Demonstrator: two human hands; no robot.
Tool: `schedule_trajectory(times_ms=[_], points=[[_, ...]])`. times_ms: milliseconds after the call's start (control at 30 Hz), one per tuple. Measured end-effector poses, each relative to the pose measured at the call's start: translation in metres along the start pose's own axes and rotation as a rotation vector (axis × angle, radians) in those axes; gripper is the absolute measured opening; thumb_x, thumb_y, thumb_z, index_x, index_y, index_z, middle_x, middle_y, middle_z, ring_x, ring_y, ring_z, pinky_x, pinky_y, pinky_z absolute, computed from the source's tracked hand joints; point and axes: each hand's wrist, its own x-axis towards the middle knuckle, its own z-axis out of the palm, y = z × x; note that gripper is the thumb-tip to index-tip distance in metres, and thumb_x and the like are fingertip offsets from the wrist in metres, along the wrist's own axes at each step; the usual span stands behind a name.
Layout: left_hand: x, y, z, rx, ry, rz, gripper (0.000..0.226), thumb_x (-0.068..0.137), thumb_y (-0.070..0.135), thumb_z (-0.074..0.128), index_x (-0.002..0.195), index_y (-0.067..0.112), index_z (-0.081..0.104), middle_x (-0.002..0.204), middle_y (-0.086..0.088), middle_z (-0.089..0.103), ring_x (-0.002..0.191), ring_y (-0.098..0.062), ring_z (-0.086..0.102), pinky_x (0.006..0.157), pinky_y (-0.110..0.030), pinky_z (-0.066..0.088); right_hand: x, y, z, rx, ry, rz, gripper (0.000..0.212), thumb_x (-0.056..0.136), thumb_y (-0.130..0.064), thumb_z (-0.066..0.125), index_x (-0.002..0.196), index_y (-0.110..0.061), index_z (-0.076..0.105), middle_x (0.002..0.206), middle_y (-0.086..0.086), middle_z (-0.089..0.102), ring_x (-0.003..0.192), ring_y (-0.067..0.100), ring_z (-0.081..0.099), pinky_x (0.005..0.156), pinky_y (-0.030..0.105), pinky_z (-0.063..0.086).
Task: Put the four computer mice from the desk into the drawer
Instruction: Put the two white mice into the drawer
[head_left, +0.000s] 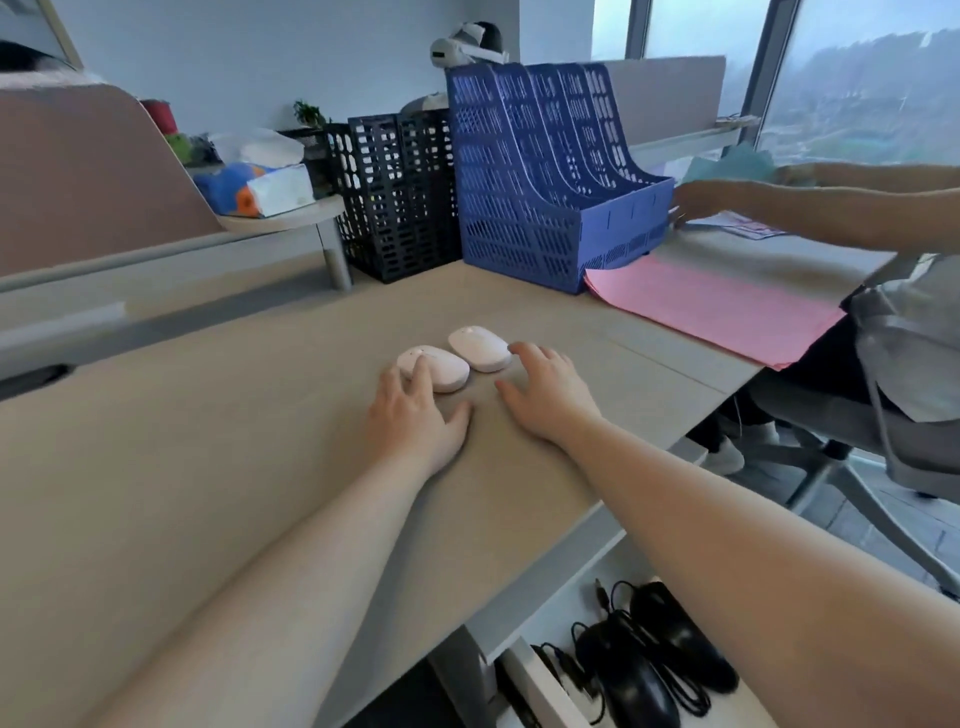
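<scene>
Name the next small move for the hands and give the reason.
Probably close each hand on the white mouse in front of it: the left hand already touches the left mouse, the right hand sits beside the right mouse, and two black mice already lie in the drawer.

Just past my fingers lie two white mice (454, 358) on the beige desk (208, 467). Beyond the mice stands a blue file rack (540, 182) with a slotted lattice pattern, a black mesh rack (400, 197) left of it, pink paper (717, 306) right. Below the desk edge, two black mice (654, 660) sit in the white drawer (540, 691).
</scene>
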Motion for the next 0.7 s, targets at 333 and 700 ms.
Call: schedule_trajectory(times_ms=[333, 700], points=[[0.055, 0.0, 0.011, -0.042, -0.067, -0.057, 0.106, 0.07, 0.079, 0.054, 0.151, 0.021, 0.015, 0.153, -0.018, 0.027, 0.143, -0.03, 0.022, 0.114, -0.042, 0.022, 0.052, -0.005, 0.017, 0.0, 0.038, -0.024, 0.072, 0.085, -0.059, 0.05, 0.146, -0.026, 0.032, 0.144, 0.005, 0.047, 0.135, 0.029, 0.04, 0.106, 0.042, 0.037], [0.031, 0.006, -0.005, -0.132, -0.063, 0.004, 0.109, 0.061, 0.071, 0.07, 0.148, 0.023, 0.024, 0.139, -0.009, 0.041, 0.134, -0.027, 0.034, 0.107, -0.035, 0.03, 0.03, -0.011, 0.001, -0.015, 0.011, 0.06, 0.071, 0.081, -0.046, 0.061, 0.14, -0.014, 0.039, 0.134, 0.011, 0.054, 0.128, 0.031, 0.045, 0.097, 0.038, 0.04]])
